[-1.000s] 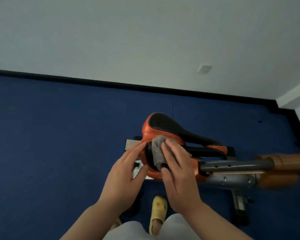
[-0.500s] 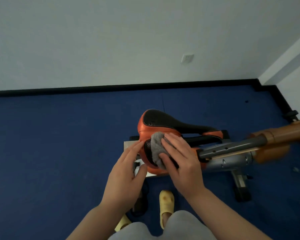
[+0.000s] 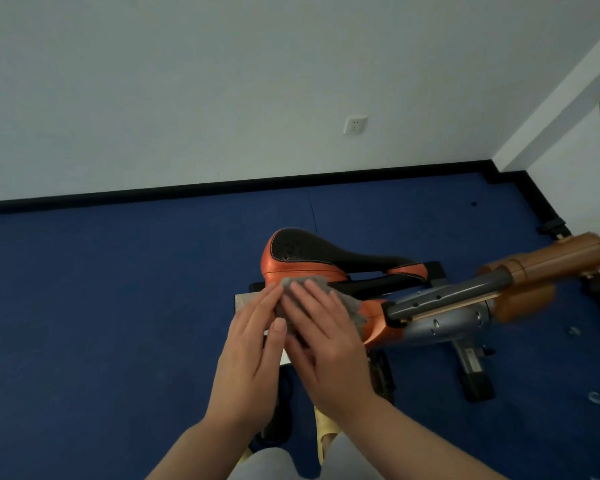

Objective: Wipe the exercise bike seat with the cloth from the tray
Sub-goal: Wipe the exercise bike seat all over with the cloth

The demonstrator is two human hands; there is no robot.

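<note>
Right hand [image 3: 329,344] flat, fingers spread, pressing grey cloth [image 3: 312,299] onto near side of orange/black bike seat [image 3: 305,258] — left hand [image 3: 253,351] alongside, fingers straight, tips touching cloth edge. No tray visible w/ certainty.

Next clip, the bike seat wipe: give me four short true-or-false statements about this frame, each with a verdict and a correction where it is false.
1. The right hand presses the grey cloth flat against the seat. True.
2. The seat is blue and white. False: orange and black.
3. The left hand hangs away from the seat. False: it rests at the seat's near side, beside the cloth.
4. The floor is blue. True.
</note>
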